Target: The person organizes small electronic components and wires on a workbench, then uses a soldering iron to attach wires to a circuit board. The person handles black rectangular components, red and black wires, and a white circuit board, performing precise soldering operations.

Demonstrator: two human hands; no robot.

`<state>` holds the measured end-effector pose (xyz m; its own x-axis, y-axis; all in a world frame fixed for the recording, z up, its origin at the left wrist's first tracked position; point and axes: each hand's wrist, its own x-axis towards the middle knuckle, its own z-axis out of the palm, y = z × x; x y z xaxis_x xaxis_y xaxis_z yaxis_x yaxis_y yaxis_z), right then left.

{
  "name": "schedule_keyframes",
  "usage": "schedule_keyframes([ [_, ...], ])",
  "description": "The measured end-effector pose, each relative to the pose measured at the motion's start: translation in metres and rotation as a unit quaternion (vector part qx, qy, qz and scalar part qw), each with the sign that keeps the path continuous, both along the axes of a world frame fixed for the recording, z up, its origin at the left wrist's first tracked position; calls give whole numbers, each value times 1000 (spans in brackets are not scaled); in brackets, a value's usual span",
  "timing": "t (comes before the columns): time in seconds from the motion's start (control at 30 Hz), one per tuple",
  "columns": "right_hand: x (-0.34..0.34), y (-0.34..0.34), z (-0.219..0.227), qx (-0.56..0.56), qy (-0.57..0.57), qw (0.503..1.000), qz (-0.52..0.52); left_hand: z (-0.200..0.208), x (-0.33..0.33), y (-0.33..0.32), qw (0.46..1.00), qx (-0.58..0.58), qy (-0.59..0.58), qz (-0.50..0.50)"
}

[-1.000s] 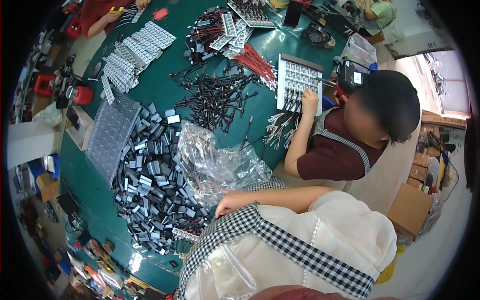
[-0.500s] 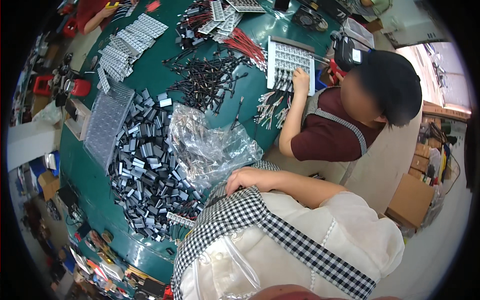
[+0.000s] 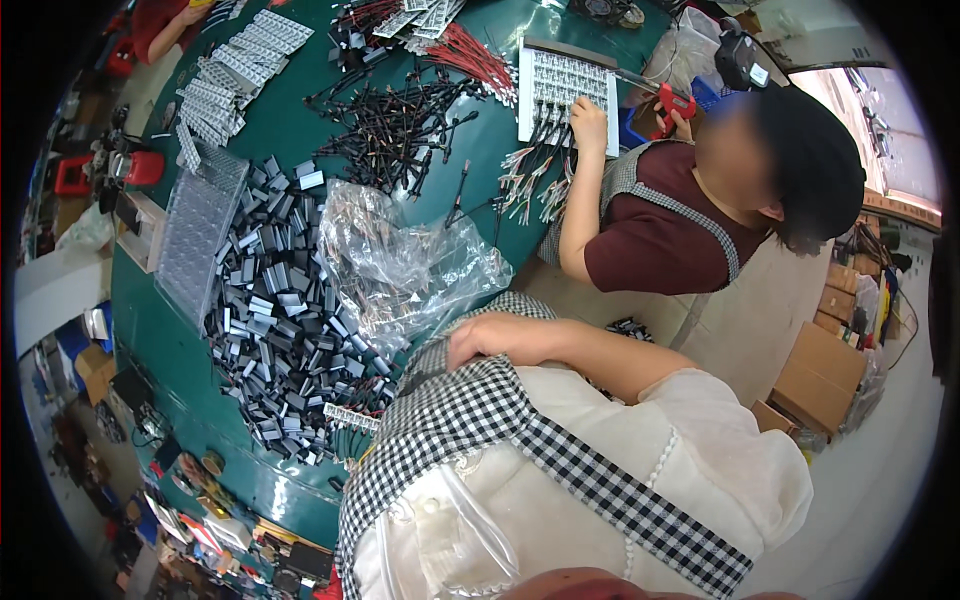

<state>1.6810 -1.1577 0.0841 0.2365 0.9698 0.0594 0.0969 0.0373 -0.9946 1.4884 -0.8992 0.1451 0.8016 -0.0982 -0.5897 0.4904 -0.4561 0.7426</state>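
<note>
My right hand (image 3: pixel 492 340) rests in front of my body, at the upper edge of my black-and-white checked apron (image 3: pixel 455 408). Its fingers are bent and together, and the tips go out of sight behind the cloth, so what they hold is hidden. Just past it lies a crumpled clear plastic bag (image 3: pixel 400 270) with thin wires in it. Left of the bag spreads a big heap of small dark grey metal housings (image 3: pixel 270 300). A strip of small white boards with wires (image 3: pixel 352 417) lies by the apron's edge. My left hand is not in view.
On the green table (image 3: pixel 165 345) lie a clear ribbed tray (image 3: pixel 203 230), white board panels (image 3: pixel 240 75), black cables (image 3: pixel 395 135) and red wires (image 3: pixel 470 60). At the right a co-worker (image 3: pixel 660 220) holds a red tool (image 3: pixel 675 108) over a white board panel (image 3: pixel 568 90).
The whole view has shifted a little, so the table's things sit slightly higher and further left. My right hand stays at the apron, its fingertips now more hidden.
</note>
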Motion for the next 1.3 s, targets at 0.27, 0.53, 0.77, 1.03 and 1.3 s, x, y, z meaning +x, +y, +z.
schedule_keyframes([
  [0.27, 14, -2, 22, -101, 1, 994, 37, 4, 2, 2, 1000, 9, -2, -23],
  [0.53, 18, -2, 25, -116, -20, 992, 45, 9, 3, 2, 999, 19, -2, -48],
  [0.77, 13, -1, 11, -95, -45, 993, 47, 17, 1, -1, 997, 35, -5, -66],
  [1.03, 16, -11, 22, -71, -55, 996, 31, 22, 3, 7, 993, 62, -29, -95],
  [1.3, 17, -9, 28, -97, -87, 989, 69, 26, -24, 11, 992, 83, -70, -68],
])
